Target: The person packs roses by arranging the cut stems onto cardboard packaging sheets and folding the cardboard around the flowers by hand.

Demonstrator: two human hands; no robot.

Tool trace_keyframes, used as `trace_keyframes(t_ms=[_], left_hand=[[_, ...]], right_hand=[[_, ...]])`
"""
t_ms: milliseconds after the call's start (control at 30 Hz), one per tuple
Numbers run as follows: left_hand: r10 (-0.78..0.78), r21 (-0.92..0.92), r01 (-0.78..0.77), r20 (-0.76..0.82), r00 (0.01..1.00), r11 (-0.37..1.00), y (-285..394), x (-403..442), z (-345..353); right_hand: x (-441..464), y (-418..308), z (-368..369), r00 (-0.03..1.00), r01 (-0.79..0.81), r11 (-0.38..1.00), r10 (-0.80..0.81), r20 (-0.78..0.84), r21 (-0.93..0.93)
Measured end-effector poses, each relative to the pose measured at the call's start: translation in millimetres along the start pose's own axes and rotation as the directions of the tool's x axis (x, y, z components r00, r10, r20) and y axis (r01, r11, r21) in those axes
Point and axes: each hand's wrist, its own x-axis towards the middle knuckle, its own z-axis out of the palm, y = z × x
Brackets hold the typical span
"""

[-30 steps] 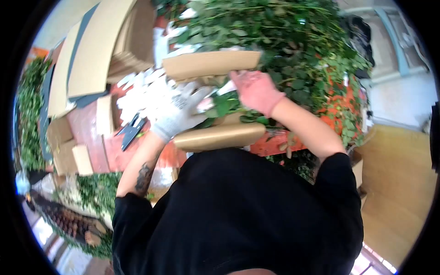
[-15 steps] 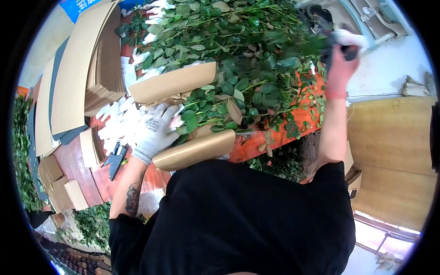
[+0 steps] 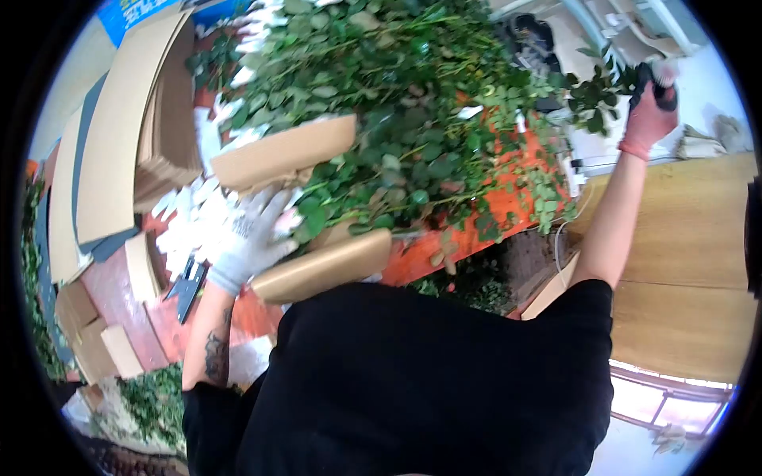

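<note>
My left hand (image 3: 252, 236), in a pale grey-white glove, lies with fingers spread on the near end of a bundle of leafy stems. Corrugated cardboard (image 3: 286, 151) stands on the far side of that bundle, and a curled brown cardboard flap (image 3: 325, 266) on the near side. My right hand (image 3: 652, 119), in a pink and black glove, is stretched out far to the right, closed round a leafy rose stem (image 3: 595, 99). The stem's leaves stick out leftward, and a pale, blurred end shows above the fist. Close to my left wrist lies a black stapler (image 3: 189, 292).
A large heap of leafy stems (image 3: 381, 71) covers the red table (image 3: 432, 258). White sleeves (image 3: 186, 214) lie left of my left hand. Stacked cardboard sheets (image 3: 127, 143) stand at the left. A wooden panel (image 3: 675, 262) is on the right.
My right hand has moved further right, away from the heap, and the leafy stem now shows clearly in it. My left hand stays on the bundle, its fingers spread wider.
</note>
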Motion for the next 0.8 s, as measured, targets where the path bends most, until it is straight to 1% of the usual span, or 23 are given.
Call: trace_keyframes(t_ms=[33,67,133,167,200,233,267,333,367,400,433,467,500,533,600,633,700,733,767,800], left_hand=[[0.03,0.011,-0.029,-0.03,0.999,1.0,-7,-4,4],[0.037,0.001,-0.037,-0.036,0.999,0.999,-11,-6,5],[0.047,-0.036,-0.053,-0.142,0.989,0.998,-14,-12,1],[-0.022,-0.05,0.013,-0.187,0.982,0.999,-15,-15,0],[-0.091,-0.067,0.077,-0.233,0.968,0.995,-16,-20,0],[-0.161,-0.086,0.144,-0.243,0.957,0.986,-14,-25,-3],[-0.266,-0.115,0.253,-0.117,0.957,0.961,-15,-30,-6],[-0.289,-0.08,0.28,-0.142,0.947,0.957,-9,-37,-3],[-0.313,-0.116,0.3,-0.115,0.943,0.947,-9,-38,-2],[-0.325,-0.116,0.312,-0.116,0.939,0.943,-12,-39,1],[-0.333,-0.159,0.314,-0.106,0.937,0.936,-16,-39,5],[-0.339,-0.202,0.315,-0.098,0.936,0.927,-20,-37,8],[-0.298,-0.173,0.272,-0.142,0.944,0.947,-22,-36,10],[-0.305,-0.175,0.279,-0.145,0.941,0.944,-23,-35,12],[-0.384,-0.249,0.342,-0.147,0.911,0.906,-22,-33,15],[-0.485,-0.241,0.466,-0.024,0.874,0.852,-16,-32,8],[-0.492,-0.257,0.471,-0.022,0.87,0.844,-19,-39,15],[-0.494,-0.275,0.472,-0.014,0.869,0.838,-18,-43,20],[-0.465,-0.149,0.459,-0.001,0.886,0.876,-9,-42,8],[-0.455,-0.164,0.451,0.01,0.89,0.878,-10,-46,13]], right_hand=[[-3,-38,0,0.987,0.109,0.993,-0.102,0.128,-0.053],[-10,-76,0,0.947,0.225,0.971,-0.197,0.255,-0.083],[-32,-131,4,0.849,0.374,0.925,-0.312,0.426,-0.069],[-45,-157,2,0.757,0.441,0.896,-0.343,0.556,-0.048],[-56,-176,0,0.642,0.509,0.861,-0.37,0.671,-0.012],[-68,-184,4,0.495,0.597,0.773,-0.565,0.66,0.214],[-83,-186,6,0.35,0.701,0.639,-0.696,0.627,0.318],[-116,-201,12,0.199,0.708,0.55,-0.758,0.622,0.444],[-139,-205,9,0.233,0.721,0.571,-0.733,0.639,0.392],[-156,-209,15,0.14,0.752,0.508,-0.746,0.651,0.42],[-173,-213,22,0.05,0.779,0.443,-0.749,0.661,0.443],[-194,-218,31,-0.033,0.738,0.451,-0.719,0.694,0.503],[-214,-223,39,-0.066,0.695,0.444,-0.744,0.665,0.566],[-232,-224,48,0.003,0.579,0.476,-0.813,0.582,0.662],[-254,-227,74,-0.074,0.371,0.503,-0.822,0.565,0.78],[-262,-224,76,-0.077,0.372,0.496,-0.826,0.558,0.785],[-271,-214,78,-0.067,0.252,0.644,-0.733,0.677,0.723],[-264,-211,78,-0.072,0.249,0.644,-0.732,0.677,0.723],[-250,-207,78,0.053,0.308,0.634,-0.756,0.653,0.709],[-232,-202,77,0.17,0.371,0.631,-0.768,0.618,0.681]])
